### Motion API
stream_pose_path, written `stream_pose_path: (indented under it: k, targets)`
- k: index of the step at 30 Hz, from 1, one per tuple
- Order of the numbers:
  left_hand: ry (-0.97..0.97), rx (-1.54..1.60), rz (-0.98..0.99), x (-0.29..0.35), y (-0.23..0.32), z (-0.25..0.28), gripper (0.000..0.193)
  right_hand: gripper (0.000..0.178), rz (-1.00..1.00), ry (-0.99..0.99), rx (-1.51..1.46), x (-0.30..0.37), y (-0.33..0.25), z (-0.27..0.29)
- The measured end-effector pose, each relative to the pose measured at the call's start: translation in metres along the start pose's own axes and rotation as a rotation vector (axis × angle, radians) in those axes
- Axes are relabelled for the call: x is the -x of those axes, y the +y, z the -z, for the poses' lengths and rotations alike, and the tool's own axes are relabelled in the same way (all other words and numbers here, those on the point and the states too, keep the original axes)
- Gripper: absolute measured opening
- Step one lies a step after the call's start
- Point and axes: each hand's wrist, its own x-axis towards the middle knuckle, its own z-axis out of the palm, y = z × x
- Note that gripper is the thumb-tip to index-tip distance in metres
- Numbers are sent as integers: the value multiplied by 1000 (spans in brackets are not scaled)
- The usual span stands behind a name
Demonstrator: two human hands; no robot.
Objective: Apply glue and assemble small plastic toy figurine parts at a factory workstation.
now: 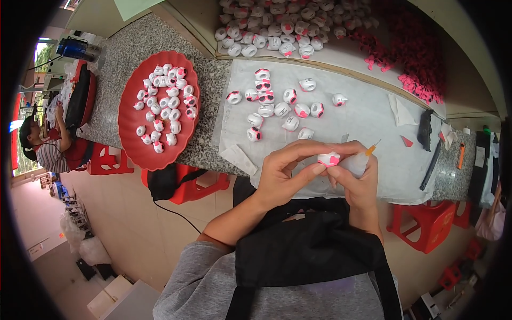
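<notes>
So our left hand point(281, 173) is pinching a little white-and-pink piece point(327, 159) over the white sheet point(373, 120), while our right hand's point(360, 184) fingers wrap a translucent squeeze bottle point(354, 165), orange tip point(371, 151) pointing away.

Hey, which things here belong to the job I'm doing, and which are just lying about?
Likely part of the job:
- small white-and-pink piece, held between left hand and right hand
- needle-tipped bottle, in the right hand
- similar pieces on the white sheet
- red tray of more pieces

Seemingly just lying about:
- black scrap
- torn white scrap
- slim orange item
</notes>
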Motion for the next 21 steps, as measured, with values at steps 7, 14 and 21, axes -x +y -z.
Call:
stream_pose_path:
  k: [7,14,21]
  targets:
    - [-55,96,20,6,-5,2,26,25,-44,-64,44,11,0,9]
    - [-95,-327,15,-2,6,0,22,30,-160,15,-28,14,10,19]
    - [11,-1262,-307,-67,32,56,21,45,-88,140,125,7,-9,22]
